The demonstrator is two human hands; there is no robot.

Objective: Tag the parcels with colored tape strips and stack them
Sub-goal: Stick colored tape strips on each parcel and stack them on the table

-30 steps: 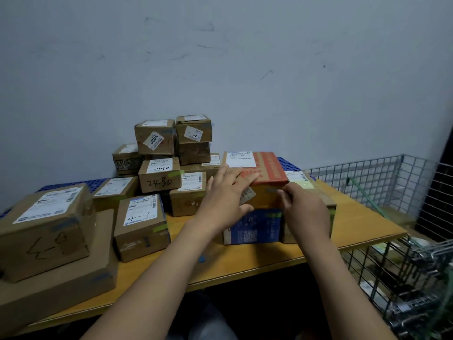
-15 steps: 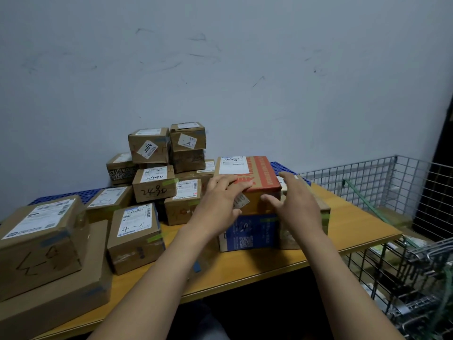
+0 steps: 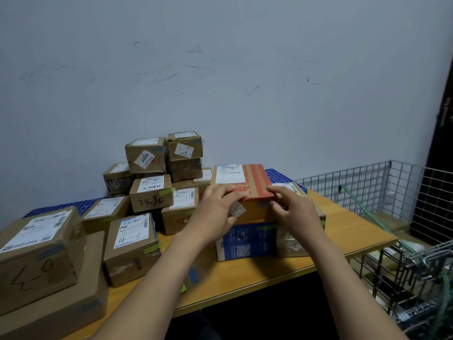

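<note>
This is looking like a parcel sorting room. Labelled cardboard parcels are sitting stacked on a wooden table against a bare wall. A wire-mesh cage is standing beside it

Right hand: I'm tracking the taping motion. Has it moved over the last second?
Yes. Against the orange-topped box, the right hand has risen from the front face to its top front edge.
</note>
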